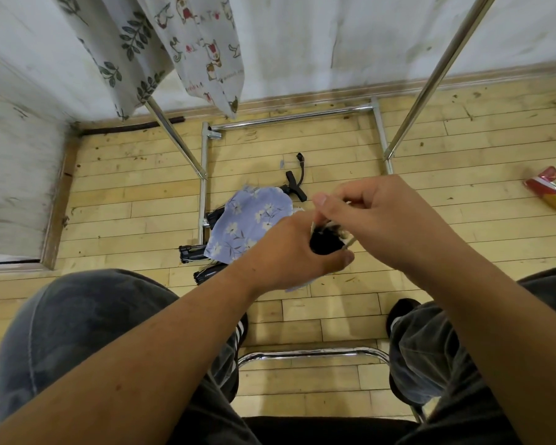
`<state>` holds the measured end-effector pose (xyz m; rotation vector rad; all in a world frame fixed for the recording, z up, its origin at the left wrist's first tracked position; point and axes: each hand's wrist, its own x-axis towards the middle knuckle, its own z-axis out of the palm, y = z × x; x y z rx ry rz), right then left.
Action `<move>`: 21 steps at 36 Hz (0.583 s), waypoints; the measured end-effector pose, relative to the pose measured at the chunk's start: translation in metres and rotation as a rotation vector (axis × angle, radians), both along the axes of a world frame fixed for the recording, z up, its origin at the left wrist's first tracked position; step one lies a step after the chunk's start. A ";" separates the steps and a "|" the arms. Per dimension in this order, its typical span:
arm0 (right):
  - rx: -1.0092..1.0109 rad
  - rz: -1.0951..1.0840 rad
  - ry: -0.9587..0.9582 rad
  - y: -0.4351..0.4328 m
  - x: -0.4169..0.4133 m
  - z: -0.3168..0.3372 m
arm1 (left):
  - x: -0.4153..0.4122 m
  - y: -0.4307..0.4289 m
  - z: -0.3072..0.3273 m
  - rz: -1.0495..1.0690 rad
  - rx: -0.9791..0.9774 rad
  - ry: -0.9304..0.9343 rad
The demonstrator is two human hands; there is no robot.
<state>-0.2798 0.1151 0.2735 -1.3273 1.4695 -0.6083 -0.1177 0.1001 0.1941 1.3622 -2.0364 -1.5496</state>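
My left hand [297, 248] grips a blue cloth with white flowers [247, 224], which hangs down to the left of the hand, and a small dark object [325, 242] bunched in the fist. My right hand [376, 216] is just right of and above it, thumb and fingers pinching something thin and pale at the top of the dark object. What exactly is pinched is hidden between the fingers.
A chrome clothes rack [203, 175] stands on the wooden floor ahead, with two patterned cloths [180, 49] hanging from its left bar. A black tripod [199, 252] lies under the blue cloth. A red and yellow packet [552, 191] lies far right. My knees flank a chrome chair bar [308, 353].
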 end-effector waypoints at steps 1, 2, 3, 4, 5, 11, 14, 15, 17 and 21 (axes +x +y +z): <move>0.008 -0.008 -0.036 0.000 0.000 0.000 | 0.000 0.000 -0.001 -0.003 0.007 -0.008; 0.023 -0.010 -0.079 0.000 -0.001 0.000 | 0.000 0.000 0.001 -0.015 0.009 -0.021; 0.044 -0.005 -0.119 0.000 0.000 0.001 | -0.001 0.000 0.001 -0.027 0.006 -0.040; 0.064 0.006 -0.149 0.001 0.000 0.002 | -0.001 -0.001 0.001 -0.039 0.001 -0.054; 0.081 0.015 -0.173 0.001 0.001 0.002 | -0.001 -0.001 0.001 -0.042 0.001 -0.055; 0.169 0.050 -0.309 0.001 0.001 0.008 | 0.002 0.000 -0.005 -0.046 0.029 0.037; 0.172 0.079 -0.325 0.003 -0.001 0.010 | 0.002 -0.001 -0.008 -0.044 0.033 0.045; 0.174 0.081 -0.340 0.003 -0.001 0.010 | 0.002 -0.001 -0.010 -0.042 0.033 0.045; 0.188 0.066 -0.396 0.004 -0.002 0.011 | 0.002 -0.002 -0.013 -0.026 0.035 0.049; 0.231 0.033 -0.501 0.003 -0.003 0.013 | 0.001 -0.003 -0.011 -0.025 0.031 0.074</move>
